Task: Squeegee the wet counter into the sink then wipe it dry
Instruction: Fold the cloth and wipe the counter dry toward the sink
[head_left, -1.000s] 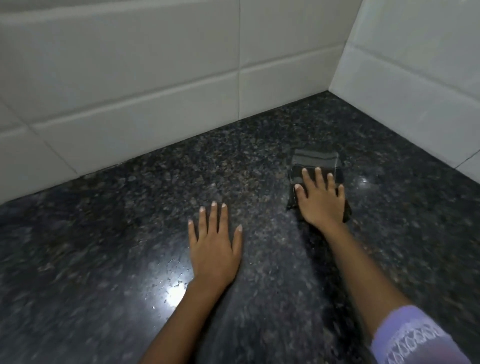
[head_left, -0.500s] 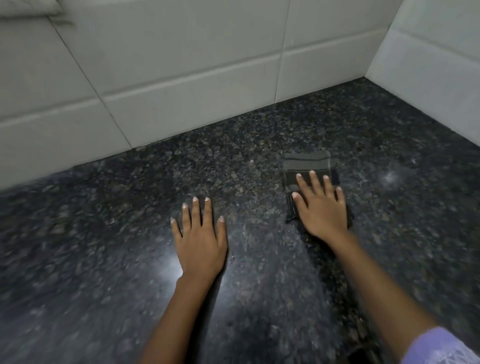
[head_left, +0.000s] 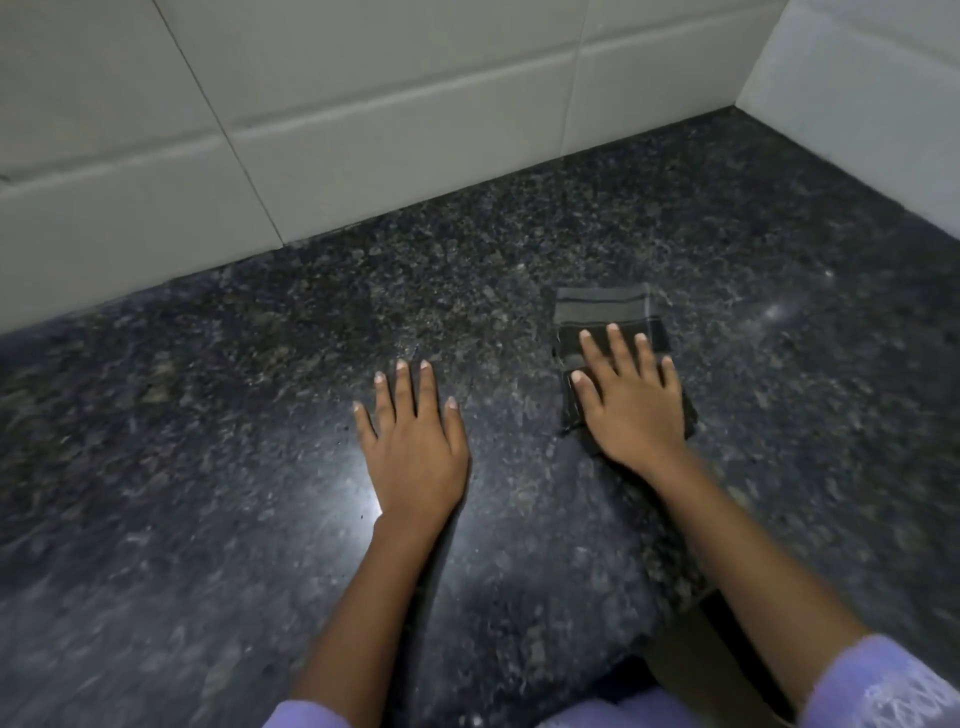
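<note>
A dark speckled granite counter (head_left: 208, 441) fills the view. On it lies a folded dark grey cloth (head_left: 602, 312) with lighter stripes at its far edge. My right hand (head_left: 631, 400) lies flat on the cloth, fingers straight and spread, pressing it onto the stone. To its left my left hand (head_left: 413, 441) rests flat on the bare counter, fingers straight. No squeegee and no sink are in view.
White tiled walls (head_left: 363, 119) border the counter at the back and at the right (head_left: 857, 104), meeting in a corner at the upper right. The counter's front edge (head_left: 670, 621) shows near my right forearm. A glare spot lies beside my left wrist.
My right hand has slid the cloth toward me and away from the right wall. My left hand stays flat on the counter. The camera has tipped down and back.
</note>
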